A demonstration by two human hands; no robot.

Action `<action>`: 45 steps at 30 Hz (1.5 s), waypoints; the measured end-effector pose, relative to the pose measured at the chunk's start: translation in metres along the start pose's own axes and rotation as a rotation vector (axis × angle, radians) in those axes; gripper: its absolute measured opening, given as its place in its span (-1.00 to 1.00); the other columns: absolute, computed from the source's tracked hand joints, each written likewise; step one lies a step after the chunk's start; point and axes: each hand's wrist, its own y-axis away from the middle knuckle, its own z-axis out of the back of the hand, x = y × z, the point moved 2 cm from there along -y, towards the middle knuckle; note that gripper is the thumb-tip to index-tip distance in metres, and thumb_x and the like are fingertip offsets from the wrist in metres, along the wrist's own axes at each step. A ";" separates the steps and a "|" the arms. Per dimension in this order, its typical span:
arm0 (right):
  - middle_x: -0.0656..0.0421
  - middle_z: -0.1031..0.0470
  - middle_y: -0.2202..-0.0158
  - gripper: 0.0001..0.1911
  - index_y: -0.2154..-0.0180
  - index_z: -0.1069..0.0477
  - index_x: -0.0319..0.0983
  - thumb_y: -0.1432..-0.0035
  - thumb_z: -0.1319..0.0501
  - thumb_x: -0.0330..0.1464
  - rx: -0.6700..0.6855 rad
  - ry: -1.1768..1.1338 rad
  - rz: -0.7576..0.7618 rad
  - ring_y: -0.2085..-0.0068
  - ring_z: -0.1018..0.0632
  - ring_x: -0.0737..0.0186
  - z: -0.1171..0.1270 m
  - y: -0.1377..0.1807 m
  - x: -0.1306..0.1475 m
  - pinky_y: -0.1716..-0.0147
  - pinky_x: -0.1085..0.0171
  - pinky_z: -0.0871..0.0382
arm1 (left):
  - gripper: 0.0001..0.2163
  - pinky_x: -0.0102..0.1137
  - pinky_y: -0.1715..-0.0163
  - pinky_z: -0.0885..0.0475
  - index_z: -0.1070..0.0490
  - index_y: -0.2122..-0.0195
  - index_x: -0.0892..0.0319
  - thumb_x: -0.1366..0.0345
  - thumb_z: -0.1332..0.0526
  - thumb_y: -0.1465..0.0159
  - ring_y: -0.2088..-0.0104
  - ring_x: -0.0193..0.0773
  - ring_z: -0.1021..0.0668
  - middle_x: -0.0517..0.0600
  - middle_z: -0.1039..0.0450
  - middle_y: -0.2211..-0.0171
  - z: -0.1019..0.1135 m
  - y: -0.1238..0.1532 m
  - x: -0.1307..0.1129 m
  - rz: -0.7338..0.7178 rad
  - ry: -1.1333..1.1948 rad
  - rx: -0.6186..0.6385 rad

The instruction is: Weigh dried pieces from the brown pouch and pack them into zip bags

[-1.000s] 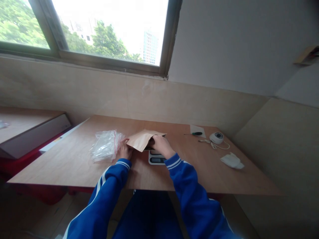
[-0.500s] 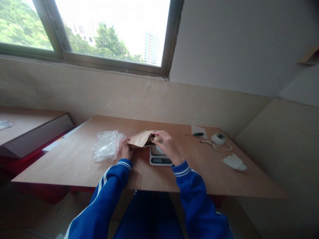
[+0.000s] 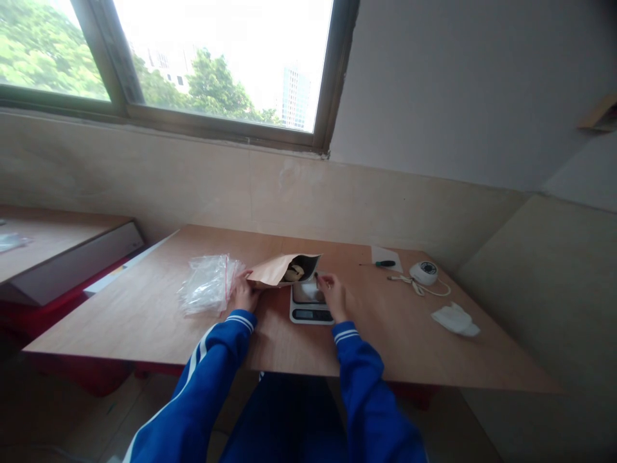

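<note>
A brown paper bag (image 3: 270, 270) lies on its side, its dark-lined mouth facing right. Pale, rounded pieces (image 3: 293, 273) show inside it; their kind is unclear. My left hand (image 3: 245, 292) is closed on the bag's left end. Just right of the mouth, above a white digital kitchen scale (image 3: 312, 314), is my right hand (image 3: 334, 294). Its fingers are pinched together, with a small dark bit at the tips that I cannot make out. The scale's plate (image 3: 306, 292) is partly hidden by the bag and that hand.
A stack of clear plastic bags (image 3: 205, 283) lies beside my left hand. To the right are a green-handled screwdriver (image 3: 385, 263) on white paper, a white dome camera (image 3: 423, 272) with its cable, and a crumpled white tissue (image 3: 456, 319). A wall runs behind the table (image 3: 144, 328).
My right hand has drawn back from the bag's mouth, moving right and slightly down over the scale. The bag's mouth and contents are now exposed. My left hand stays put.
</note>
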 end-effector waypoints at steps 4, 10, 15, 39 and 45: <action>0.02 -0.53 0.21 -0.75 0.34 -0.45 -0.24 -0.19 -0.14 -0.21 0.019 0.156 0.077 0.03 -0.45 0.00 0.002 0.000 0.006 -0.02 0.04 -0.23 | -0.51 0.00 -0.09 -0.29 -0.21 0.04 0.14 0.45 -0.26 0.03 -0.04 0.01 -0.39 0.11 -0.24 0.02 0.000 0.000 -0.001 0.014 0.005 -0.005; 0.01 -0.47 0.17 -0.60 0.24 -0.40 -0.25 -0.34 0.12 -0.18 -0.205 -0.104 0.229 0.13 -0.50 0.18 0.038 0.005 0.060 0.12 0.25 -0.37 | -0.51 -0.01 -0.08 -0.30 -0.23 0.06 0.12 0.45 -0.28 0.05 0.01 -0.02 -0.43 0.07 -0.27 0.07 0.002 -0.001 -0.005 0.030 -0.002 -0.024; 0.14 -0.56 0.29 -0.64 0.24 -0.44 -0.20 -0.35 0.06 -0.21 0.231 0.125 0.367 0.27 -0.56 0.22 0.047 0.007 0.119 0.25 0.32 -0.37 | -0.51 -0.05 -0.04 -0.35 -0.24 0.08 0.12 0.50 -0.25 0.08 0.12 -0.09 -0.47 0.05 -0.28 0.10 0.005 -0.001 -0.009 0.021 0.000 -0.013; 0.14 -0.47 0.31 -0.54 0.08 -0.41 -0.22 -0.13 -0.19 -0.02 -0.131 0.018 0.365 0.36 -0.46 0.26 0.094 0.001 0.111 0.37 0.32 -0.32 | -0.50 -0.04 -0.08 -0.32 -0.22 0.06 0.14 0.39 -0.32 0.05 -0.01 0.02 -0.42 0.08 -0.29 0.06 0.007 -0.002 -0.010 0.047 0.003 -0.007; -0.04 -0.43 0.20 -0.51 0.18 -0.47 -0.33 -0.13 -0.15 -0.02 -0.157 0.190 0.050 0.16 -0.44 0.07 0.041 -0.027 0.034 0.13 0.17 -0.31 | -0.50 -0.03 -0.09 -0.31 -0.22 0.06 0.13 0.36 -0.33 0.04 -0.03 0.02 -0.41 0.07 -0.29 0.06 0.004 -0.002 -0.008 0.071 0.002 -0.030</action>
